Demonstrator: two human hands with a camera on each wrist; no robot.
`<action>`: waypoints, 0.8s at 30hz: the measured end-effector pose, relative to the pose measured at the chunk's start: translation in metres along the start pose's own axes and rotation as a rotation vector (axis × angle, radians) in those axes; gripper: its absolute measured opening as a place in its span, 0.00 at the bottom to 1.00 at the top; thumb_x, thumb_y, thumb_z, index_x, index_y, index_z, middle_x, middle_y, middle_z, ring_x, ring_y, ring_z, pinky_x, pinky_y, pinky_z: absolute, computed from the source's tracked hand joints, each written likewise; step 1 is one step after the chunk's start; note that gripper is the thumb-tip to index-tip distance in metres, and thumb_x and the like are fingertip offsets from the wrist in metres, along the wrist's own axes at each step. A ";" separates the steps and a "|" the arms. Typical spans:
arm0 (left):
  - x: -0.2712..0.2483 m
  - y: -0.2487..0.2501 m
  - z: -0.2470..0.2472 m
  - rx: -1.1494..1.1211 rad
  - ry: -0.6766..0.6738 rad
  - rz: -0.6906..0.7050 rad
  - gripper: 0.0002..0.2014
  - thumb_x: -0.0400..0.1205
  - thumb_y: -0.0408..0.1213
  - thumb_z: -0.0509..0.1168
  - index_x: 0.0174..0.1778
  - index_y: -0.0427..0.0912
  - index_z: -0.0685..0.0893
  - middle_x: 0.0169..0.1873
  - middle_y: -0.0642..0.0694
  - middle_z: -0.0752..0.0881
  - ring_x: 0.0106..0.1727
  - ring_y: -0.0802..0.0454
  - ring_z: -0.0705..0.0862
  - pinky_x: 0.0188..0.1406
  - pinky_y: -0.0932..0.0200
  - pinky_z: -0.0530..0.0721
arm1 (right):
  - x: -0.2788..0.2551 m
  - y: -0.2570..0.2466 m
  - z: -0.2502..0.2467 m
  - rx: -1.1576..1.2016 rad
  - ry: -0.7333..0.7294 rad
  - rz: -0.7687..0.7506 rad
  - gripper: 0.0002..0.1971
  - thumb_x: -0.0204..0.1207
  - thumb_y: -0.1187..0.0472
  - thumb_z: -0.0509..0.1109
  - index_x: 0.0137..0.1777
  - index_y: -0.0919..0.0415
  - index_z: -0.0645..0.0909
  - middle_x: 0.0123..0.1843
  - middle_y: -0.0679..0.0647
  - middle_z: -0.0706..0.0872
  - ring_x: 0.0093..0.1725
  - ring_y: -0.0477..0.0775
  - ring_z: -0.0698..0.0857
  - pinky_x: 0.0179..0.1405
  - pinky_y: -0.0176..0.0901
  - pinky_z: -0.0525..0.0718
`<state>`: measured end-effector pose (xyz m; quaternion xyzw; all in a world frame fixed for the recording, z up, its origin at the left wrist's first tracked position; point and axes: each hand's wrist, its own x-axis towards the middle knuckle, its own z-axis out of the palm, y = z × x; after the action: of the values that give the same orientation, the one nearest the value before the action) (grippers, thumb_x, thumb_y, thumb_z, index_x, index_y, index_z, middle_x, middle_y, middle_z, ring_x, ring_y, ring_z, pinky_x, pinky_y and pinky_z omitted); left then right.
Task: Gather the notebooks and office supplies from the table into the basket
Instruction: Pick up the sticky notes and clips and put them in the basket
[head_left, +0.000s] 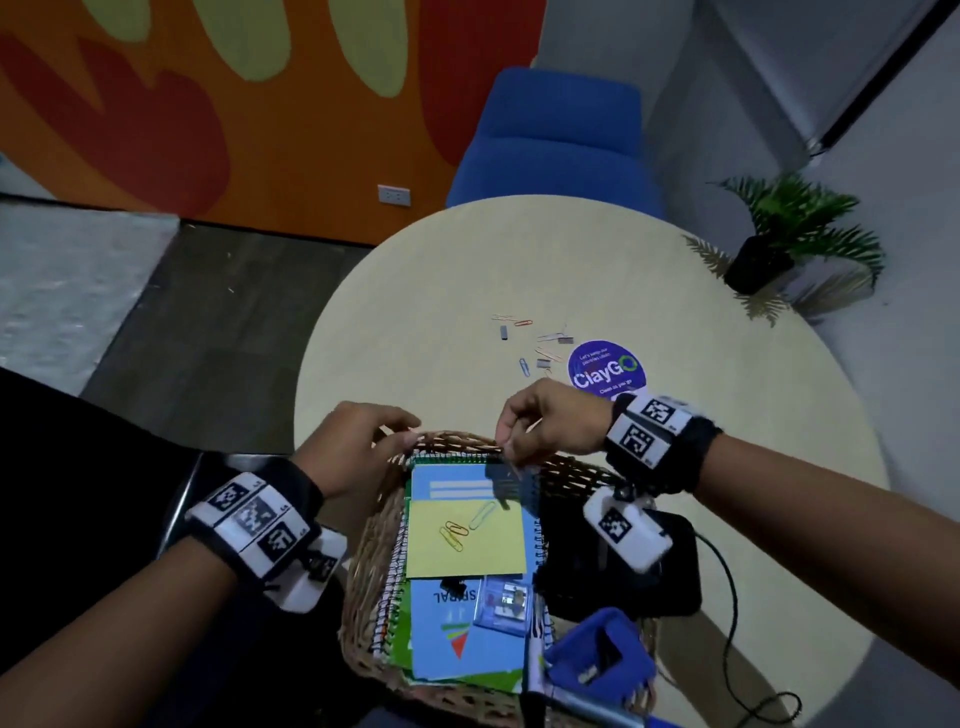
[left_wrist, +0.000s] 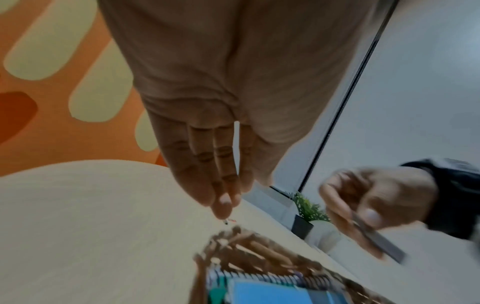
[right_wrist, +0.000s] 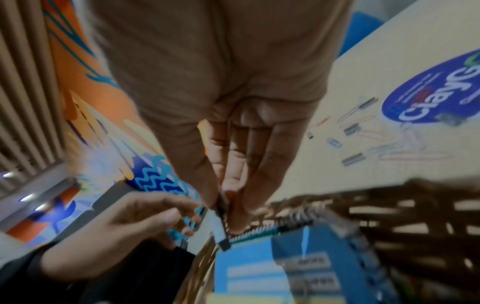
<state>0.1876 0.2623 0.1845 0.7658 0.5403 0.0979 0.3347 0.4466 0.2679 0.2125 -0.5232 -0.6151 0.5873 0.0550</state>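
Note:
A wicker basket (head_left: 363, 566) at the table's near edge holds spiral notebooks (head_left: 457, 639), a yellow note pad (head_left: 493, 551) with three paper clips on it, a small clear box (head_left: 504, 603) and a blue stapler (head_left: 597, 660). My right hand (head_left: 506, 448) pinches a grey strip of staples (right_wrist: 219, 224) just over the basket's far rim (right_wrist: 415, 216). The strip also shows in the left wrist view (left_wrist: 376, 236). My left hand (head_left: 397, 436) hangs by the far-left rim, fingers (left_wrist: 223, 203) straight and holding nothing. Loose paper clips and staple strips (head_left: 540, 345) lie on the table beyond.
A round purple sticker (head_left: 605, 369) is on the round beige table (head_left: 415, 312), right of the loose clips. A black device with a cable (head_left: 634, 566) sits right of the basket. A blue chair (head_left: 550, 140) and a potted plant (head_left: 779, 239) stand behind the table.

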 end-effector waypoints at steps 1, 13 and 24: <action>0.002 -0.002 -0.003 0.007 0.011 -0.011 0.13 0.81 0.42 0.66 0.59 0.44 0.87 0.52 0.47 0.91 0.45 0.52 0.88 0.45 0.61 0.78 | -0.001 0.001 0.008 0.004 -0.006 -0.003 0.09 0.71 0.75 0.72 0.39 0.60 0.83 0.24 0.45 0.87 0.26 0.42 0.86 0.32 0.35 0.86; 0.069 0.025 -0.016 0.203 -0.045 0.008 0.13 0.81 0.45 0.66 0.59 0.46 0.87 0.51 0.49 0.91 0.48 0.51 0.88 0.51 0.57 0.82 | -0.011 0.023 -0.008 -0.139 0.157 -0.071 0.06 0.70 0.72 0.73 0.44 0.63 0.85 0.39 0.54 0.86 0.34 0.42 0.84 0.45 0.39 0.86; 0.257 0.061 0.029 0.466 -0.195 0.012 0.16 0.83 0.40 0.63 0.65 0.40 0.83 0.63 0.39 0.85 0.65 0.40 0.82 0.65 0.50 0.79 | -0.017 0.052 -0.020 0.024 -0.116 -0.017 0.16 0.83 0.68 0.58 0.68 0.66 0.77 0.55 0.68 0.89 0.52 0.68 0.89 0.56 0.57 0.87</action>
<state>0.3508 0.4678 0.1453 0.8314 0.5088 -0.1016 0.1990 0.4981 0.2568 0.1872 -0.4824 -0.6146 0.6234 0.0303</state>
